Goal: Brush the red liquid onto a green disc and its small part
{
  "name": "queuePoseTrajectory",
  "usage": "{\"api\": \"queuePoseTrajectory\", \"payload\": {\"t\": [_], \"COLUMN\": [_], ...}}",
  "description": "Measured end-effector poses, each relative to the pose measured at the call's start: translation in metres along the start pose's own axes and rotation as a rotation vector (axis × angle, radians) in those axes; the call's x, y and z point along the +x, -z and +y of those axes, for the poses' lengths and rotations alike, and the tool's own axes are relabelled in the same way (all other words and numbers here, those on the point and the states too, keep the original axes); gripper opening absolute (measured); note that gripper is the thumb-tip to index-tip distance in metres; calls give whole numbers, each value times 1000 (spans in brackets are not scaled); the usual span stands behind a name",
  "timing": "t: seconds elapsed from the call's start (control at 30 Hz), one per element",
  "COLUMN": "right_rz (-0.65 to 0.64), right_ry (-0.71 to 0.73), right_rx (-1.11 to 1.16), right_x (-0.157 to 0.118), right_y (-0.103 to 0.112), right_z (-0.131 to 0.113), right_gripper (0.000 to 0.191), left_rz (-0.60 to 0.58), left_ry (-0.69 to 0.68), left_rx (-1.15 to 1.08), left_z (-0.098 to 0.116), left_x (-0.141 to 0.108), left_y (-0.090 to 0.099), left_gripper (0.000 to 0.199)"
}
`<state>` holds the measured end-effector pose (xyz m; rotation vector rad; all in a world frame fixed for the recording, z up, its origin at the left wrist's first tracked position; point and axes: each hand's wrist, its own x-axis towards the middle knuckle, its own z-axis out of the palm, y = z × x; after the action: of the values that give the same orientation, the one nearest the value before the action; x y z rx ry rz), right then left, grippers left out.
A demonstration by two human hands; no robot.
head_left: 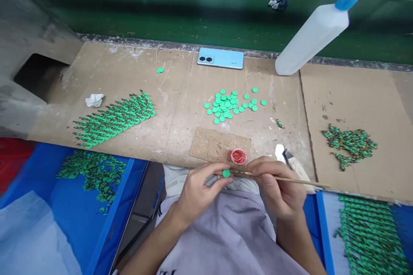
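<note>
Between the thumb and fingers of my left hand is a small round green disc, like a button. My right hand grips a thin wooden stick, its darker tip pointing left and reaching close to the disc; whether they touch I cannot tell. Just beyond my hands, a small round pot of red liquid stands on the edge of a brown board. Farther back lies a loose scatter of green discs. A utility knife rests beside my right hand.
Rows of green pieces with dark stems lie left, near crumpled tissue. Small green-brown parts are heaped right. A phone and white squeeze bottle are at the back. Blue trays holding green pieces flank me below the table.
</note>
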<state>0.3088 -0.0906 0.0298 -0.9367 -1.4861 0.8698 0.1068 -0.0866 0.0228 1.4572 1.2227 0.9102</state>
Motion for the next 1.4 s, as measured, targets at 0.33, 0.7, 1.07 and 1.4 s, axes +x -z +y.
{"api": "queuePoseTrajectory", "payload": {"t": [0.33,0.7,1.07,1.4], "right_rz": [-106,-131,-166,-311], "right_ry": [75,87,108,223], "right_rx": [-126,-160,-187,-442], "right_x": [6,8,11,11], "right_y": [-2,-3,-4,-6], "right_z": [-5,-3,-3,-25], "right_gripper": [16,17,17,18], "left_rz": [-5,-14,-3,78], "left_ry": [7,6,-68,-414], "left_rx": [-49,-41,74,270], "left_z": [-1,0,0,5], "left_x": [-3,-2,-2,-2], "left_y": [0,0,2,1], "left_gripper": [17,17,12,10]}}
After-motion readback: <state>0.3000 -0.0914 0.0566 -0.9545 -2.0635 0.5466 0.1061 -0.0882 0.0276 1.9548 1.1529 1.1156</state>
